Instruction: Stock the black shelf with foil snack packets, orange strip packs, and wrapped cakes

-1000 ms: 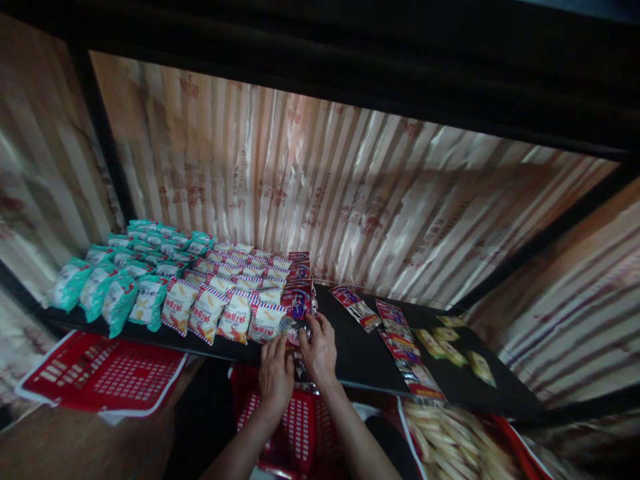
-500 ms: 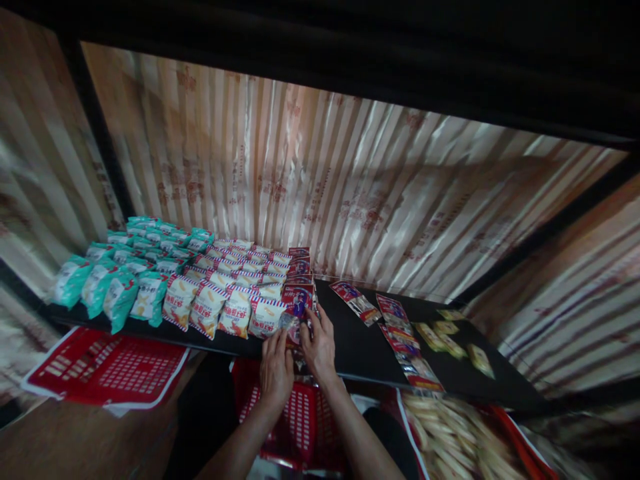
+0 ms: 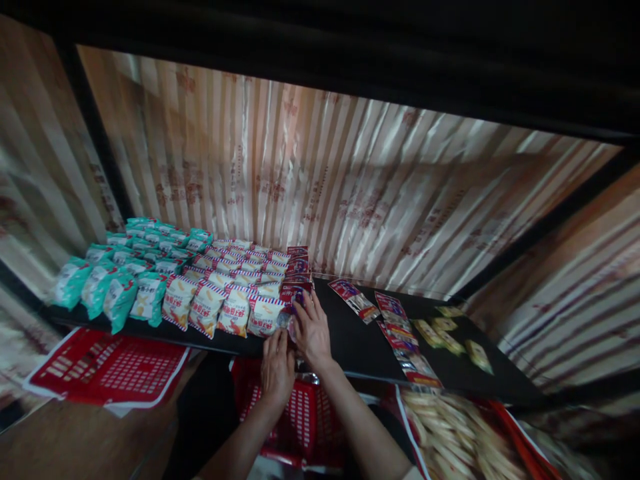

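A dark red and purple snack packet [image 3: 294, 293] stands at the front of a row of similar packets, beside the white snack bags. Across its front lie the fingers of my right hand [image 3: 314, 332], the thumb lower down, closed on the packet and covering much of it. At the packet's lower left, by the shelf's front edge, my left hand [image 3: 278, 368] has its fingers curled against the bottom; their tips are partly hidden. Touching the packet's left side is a white bag [image 3: 264, 317] with a striped top.
Teal bags [image 3: 149, 297] fill the left end of the black shelf [image 3: 350, 347]. Flat red packets [image 3: 400, 333] and small yellowish packs [image 3: 447, 337] lie to the right. Below are red baskets [image 3: 125, 367] and a container of pale long packs [image 3: 455, 433]. A striped sheet [image 3: 300, 167] hangs behind.
My right hand has slid up and left over the front of the red packet, its fingers now covering more of it. My left hand stays near the packet's bottom.
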Demonstrator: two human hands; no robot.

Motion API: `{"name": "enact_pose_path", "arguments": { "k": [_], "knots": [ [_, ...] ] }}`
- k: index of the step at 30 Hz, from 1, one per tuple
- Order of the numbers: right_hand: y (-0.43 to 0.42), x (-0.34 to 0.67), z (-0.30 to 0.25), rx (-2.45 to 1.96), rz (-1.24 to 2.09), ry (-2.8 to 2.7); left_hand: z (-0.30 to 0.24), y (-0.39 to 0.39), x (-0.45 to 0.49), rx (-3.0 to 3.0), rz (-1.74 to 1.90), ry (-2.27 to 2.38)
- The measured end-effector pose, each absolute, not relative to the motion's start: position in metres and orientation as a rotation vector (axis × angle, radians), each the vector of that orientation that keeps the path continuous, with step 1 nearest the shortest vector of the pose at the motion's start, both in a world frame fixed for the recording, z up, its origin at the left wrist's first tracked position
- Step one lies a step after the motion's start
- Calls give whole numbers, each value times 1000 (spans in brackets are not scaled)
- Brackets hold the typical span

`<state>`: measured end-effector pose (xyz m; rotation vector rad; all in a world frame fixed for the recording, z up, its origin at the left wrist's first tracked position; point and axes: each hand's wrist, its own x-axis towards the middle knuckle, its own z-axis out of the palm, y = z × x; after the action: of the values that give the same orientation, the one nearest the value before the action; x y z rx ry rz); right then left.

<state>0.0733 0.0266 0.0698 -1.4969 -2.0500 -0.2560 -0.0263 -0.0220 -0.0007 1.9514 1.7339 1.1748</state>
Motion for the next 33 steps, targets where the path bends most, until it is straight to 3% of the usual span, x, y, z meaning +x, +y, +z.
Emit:
{"name": "enact_pose_path", "arguments": {
  "k": [11,33],
  "knots": [
    [72,61,89,-1699,-252,-2374,-7,-15,-20,1927,1187,1746],
    [89,71,69,-1786,-147,-2306,-21,-12,-15,2085,1224,1718]
  ]
}}
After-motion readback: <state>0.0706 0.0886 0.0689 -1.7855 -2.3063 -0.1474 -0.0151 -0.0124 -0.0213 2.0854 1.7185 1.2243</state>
